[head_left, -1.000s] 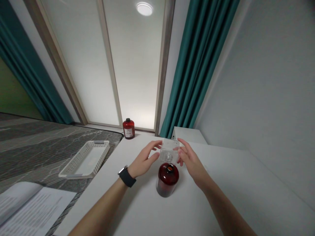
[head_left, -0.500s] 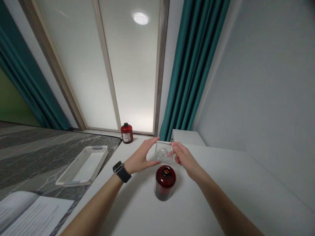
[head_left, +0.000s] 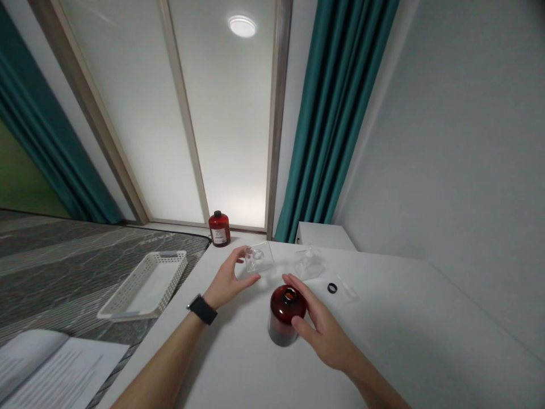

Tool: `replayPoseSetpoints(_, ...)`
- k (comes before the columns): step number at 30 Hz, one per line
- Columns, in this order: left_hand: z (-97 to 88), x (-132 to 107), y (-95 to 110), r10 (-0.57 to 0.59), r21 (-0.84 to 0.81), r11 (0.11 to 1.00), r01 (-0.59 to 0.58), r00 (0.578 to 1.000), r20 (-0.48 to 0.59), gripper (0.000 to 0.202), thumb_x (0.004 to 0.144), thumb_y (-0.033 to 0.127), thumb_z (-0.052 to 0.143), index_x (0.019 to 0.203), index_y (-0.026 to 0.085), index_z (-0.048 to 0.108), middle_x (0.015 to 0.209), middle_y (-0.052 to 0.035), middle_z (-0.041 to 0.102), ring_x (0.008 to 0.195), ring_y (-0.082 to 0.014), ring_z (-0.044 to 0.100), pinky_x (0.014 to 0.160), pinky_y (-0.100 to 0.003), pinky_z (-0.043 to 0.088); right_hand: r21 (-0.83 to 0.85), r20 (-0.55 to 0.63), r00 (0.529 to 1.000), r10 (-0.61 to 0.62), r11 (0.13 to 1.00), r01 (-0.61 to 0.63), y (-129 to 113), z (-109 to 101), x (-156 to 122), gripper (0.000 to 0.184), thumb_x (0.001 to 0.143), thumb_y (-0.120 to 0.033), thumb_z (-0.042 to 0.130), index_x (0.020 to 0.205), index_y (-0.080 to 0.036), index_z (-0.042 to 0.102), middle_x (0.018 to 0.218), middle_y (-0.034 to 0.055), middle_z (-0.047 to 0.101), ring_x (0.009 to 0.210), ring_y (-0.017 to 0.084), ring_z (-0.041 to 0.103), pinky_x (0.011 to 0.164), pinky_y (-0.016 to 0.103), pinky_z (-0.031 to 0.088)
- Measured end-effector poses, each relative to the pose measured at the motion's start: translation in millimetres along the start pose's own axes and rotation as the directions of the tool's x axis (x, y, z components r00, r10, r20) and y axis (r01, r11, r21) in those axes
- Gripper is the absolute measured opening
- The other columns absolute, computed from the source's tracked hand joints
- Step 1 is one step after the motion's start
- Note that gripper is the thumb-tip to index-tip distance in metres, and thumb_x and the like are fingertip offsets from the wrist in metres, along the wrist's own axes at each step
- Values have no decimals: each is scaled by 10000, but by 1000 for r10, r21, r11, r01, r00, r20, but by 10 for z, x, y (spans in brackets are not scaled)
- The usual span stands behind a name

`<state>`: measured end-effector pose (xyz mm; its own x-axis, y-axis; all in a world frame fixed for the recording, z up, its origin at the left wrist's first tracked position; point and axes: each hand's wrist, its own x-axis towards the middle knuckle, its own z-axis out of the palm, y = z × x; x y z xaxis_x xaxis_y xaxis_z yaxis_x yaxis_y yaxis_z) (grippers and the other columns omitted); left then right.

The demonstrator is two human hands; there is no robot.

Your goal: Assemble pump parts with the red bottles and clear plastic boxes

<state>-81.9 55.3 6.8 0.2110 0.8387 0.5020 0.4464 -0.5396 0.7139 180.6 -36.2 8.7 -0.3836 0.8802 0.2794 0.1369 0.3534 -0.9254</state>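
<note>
A dark red round bottle [head_left: 286,316] with an open neck stands on the white table [head_left: 404,329]. My right hand [head_left: 317,329] lies against its right side, fingers curled round the shoulder. My left hand [head_left: 227,279], with a black watch on the wrist, grips a clear square glass bottle [head_left: 259,258] just above the table, left of the red bottle. A second clear bottle [head_left: 307,264] sits on the table behind the red one. A small black ring cap [head_left: 332,287] lies to the right of it.
Another dark red bottle with a black cap [head_left: 219,228] stands at the window sill. A white slotted basket [head_left: 145,284] rests on the grey patterned bed at left, with open printed pages [head_left: 55,369] nearer me. Teal curtains [head_left: 336,113] hang behind the table.
My right hand let go of the clear square bottle and dropped onto the red bottle. My left hand carried the clear bottle to the left.
</note>
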Motion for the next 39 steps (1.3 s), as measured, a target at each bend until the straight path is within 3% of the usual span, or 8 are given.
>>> replayPoseSetpoints(5, 30, -8, -25, 6, 10, 1000, -6, 1000, 17, 634, 796, 338, 745, 1332, 228, 425, 1320, -115, 560, 1144, -282, 579, 990, -490, 481, -29, -113, 993, 34, 999, -38, 65, 16, -147, 671, 937, -292, 581, 1527, -366, 270, 1563, 72, 420, 1430, 267, 405, 1184, 544, 291)
replayPoseSetpoints(11, 73, -20, -36, 5, 33, 999, -6, 1000, 25, 619, 796, 344, 742, 1321, 215, 441, 1274, -112, 593, 1084, -269, 614, 958, -465, 505, -238, -251, 967, -32, 971, -29, 131, 73, -318, 604, 893, -252, 626, 1457, -330, 424, 1491, 72, 518, 1391, 289, 462, 1165, 521, 354)
replayPoseSetpoints(15, 82, -30, -23, -2, 52, 999, 0, 999, 39, 578, 795, 351, 740, 1284, 208, 468, 1201, -96, 623, 1048, -262, 626, 944, -459, 518, -220, -325, 943, -72, 976, -2, 182, 143, -337, 592, 872, -230, 643, 1422, -330, 448, 1470, 69, 525, 1358, 282, 494, 1150, 496, 379)
replayPoseSetpoints(17, 78, -33, -22, -10, 54, 999, 7, 999, 45, 577, 789, 351, 741, 1278, 208, 468, 1188, -93, 628, 1033, -260, 629, 941, -463, 520, -123, -301, 953, -42, 992, 5, 205, 145, -294, 739, 815, -199, 692, 1465, -336, 367, 1522, 73, 451, 1397, 281, 439, 1161, 503, 352)
replayPoseSetpoints(20, 72, -37, -29, -21, 50, 999, 18, 998, 51, 575, 787, 359, 735, 1271, 206, 465, 1184, -91, 629, 1029, -260, 630, 944, -468, 518, 41, -161, 983, 90, 996, -84, 240, 108, -196, 983, 702, -125, 753, 1519, -335, 249, 1550, 80, 401, 1419, 279, 404, 1186, 523, 280)
replayPoseSetpoints(23, 66, -38, -31, -40, 47, 998, 38, 998, 57, 564, 786, 368, 728, 1260, 205, 468, 1171, -88, 632, 1017, -259, 634, 939, -471, 520, 103, -95, 977, 193, 978, -183, 274, 82, -104, 993, 642, -93, 775, 1496, -316, 321, 1514, 79, 448, 1395, 283, 432, 1198, 522, 238)
replayPoseSetpoints(29, 50, -34, -21, -54, 43, 998, 52, 996, 67, 555, 782, 360, 724, 1248, 200, 468, 1170, -93, 630, 1012, -261, 633, 949, -491, 508, 92, -274, 945, 179, 983, -159, 305, 118, 74, 904, 612, -128, 800, 1421, -280, 426, 1457, 96, 506, 1349, 302, 478, 1180, 528, 276)
replayPoseSetpoints(39, 18, -39, -22, -65, 56, 997, 59, 991, 116, 525, 781, 352, 726, 1225, 193, 496, 1102, -92, 656, 989, -269, 650, 916, -483, 524, -11, -447, 893, 57, 998, -69, 558, 51, 359, 882, 708, -251, 783, 1470, -261, 338, 1509, 118, 431, 1343, 295, 475, 1169, 569, 276)
